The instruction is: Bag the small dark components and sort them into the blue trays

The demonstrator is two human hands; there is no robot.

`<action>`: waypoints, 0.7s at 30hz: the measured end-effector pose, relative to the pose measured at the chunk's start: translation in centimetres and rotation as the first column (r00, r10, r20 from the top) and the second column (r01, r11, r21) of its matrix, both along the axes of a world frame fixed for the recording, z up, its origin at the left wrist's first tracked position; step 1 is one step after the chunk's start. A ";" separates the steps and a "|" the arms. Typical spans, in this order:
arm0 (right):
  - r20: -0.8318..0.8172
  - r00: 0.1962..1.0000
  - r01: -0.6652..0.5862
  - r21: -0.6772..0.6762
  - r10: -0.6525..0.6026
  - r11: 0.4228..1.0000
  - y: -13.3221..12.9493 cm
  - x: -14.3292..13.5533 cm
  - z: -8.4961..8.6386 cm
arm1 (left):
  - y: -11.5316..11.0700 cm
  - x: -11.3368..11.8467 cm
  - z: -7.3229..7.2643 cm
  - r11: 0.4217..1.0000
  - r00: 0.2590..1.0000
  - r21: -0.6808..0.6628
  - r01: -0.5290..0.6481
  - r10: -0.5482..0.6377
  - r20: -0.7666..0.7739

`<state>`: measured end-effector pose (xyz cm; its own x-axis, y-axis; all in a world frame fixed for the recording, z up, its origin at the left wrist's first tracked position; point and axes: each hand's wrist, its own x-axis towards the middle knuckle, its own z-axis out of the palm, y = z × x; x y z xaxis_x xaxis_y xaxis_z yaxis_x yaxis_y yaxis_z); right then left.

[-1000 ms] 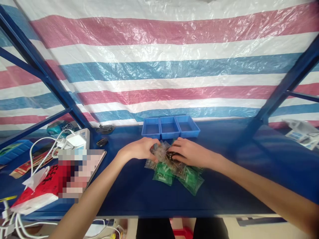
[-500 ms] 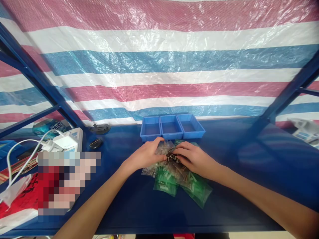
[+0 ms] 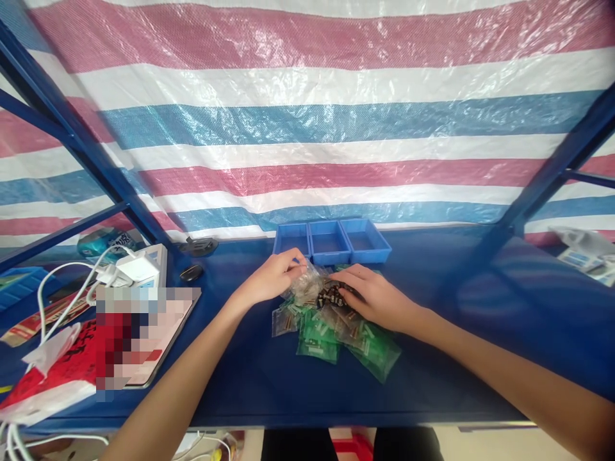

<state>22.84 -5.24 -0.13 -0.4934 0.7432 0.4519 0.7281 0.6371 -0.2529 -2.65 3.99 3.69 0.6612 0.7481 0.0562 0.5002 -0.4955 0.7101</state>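
Observation:
My left hand (image 3: 281, 274) is closed, its thumb and fingers pinching the upper edge of a clear plastic bag (image 3: 307, 287). My right hand (image 3: 369, 293) lies over the right side of the pile, thumb apart from the fingers, touching a bag of small dark metal parts (image 3: 331, 296). What is under its fingertips is partly hidden. Green plastic bags (image 3: 317, 342) stick out at the front of the heap. A small clear bag with brownish screws (image 3: 287, 321) lies at the left, and another bag of long screws (image 3: 350, 328) lies near the middle.
Three blue trays (image 3: 328, 259) stand side by side behind the pile on the blue table (image 3: 240, 390). To the left are a black mouse (image 3: 191, 273), a white power strip (image 3: 158, 262) with cables, and a red-and-white package (image 3: 72, 352). Blue frame posts flank the table.
My left hand has moved up and left, lifting the clear bag's edge. The right hand stays on the pile. The view has shifted slightly.

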 end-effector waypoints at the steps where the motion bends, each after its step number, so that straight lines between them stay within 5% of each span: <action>1: -0.006 1.000 0.006 0.000 -0.006 1.000 -0.1 -0.1 0.0 | -0.3 0.3 0.1 0.999 1.000 0.045 -0.008 0.008 0.005; 7: -0.075 0.994 0.074 -0.001 -0.073 0.997 -0.5 -0.1 -0.5 | -2.4 2.4 0.4 0.954 0.980 0.299 -0.031 -0.031 0.199; 11: -0.116 0.987 0.113 0.030 -0.108 0.993 -0.7 -0.2 -0.5 | -2.9 3.2 -0.1 0.988 0.937 0.124 -0.089 0.041 0.347; 16: -0.165 0.984 0.093 0.164 -0.066 0.982 -0.8 -0.5 -0.1 | -3.4 3.8 -0.9 0.973 0.860 -0.226 0.049 0.074 0.505; 21: -0.251 0.967 0.091 0.194 -0.040 0.977 -0.8 -0.7 0.3 | -4.4 4.1 -0.9 0.973 0.885 -0.207 0.105 0.003 0.466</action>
<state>22.14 -6.07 0.15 -0.3025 0.6504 0.6967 0.7020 0.6465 -0.2988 1.50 -0.41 2.75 0.6384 0.7428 0.2020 0.0680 -0.3158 0.9464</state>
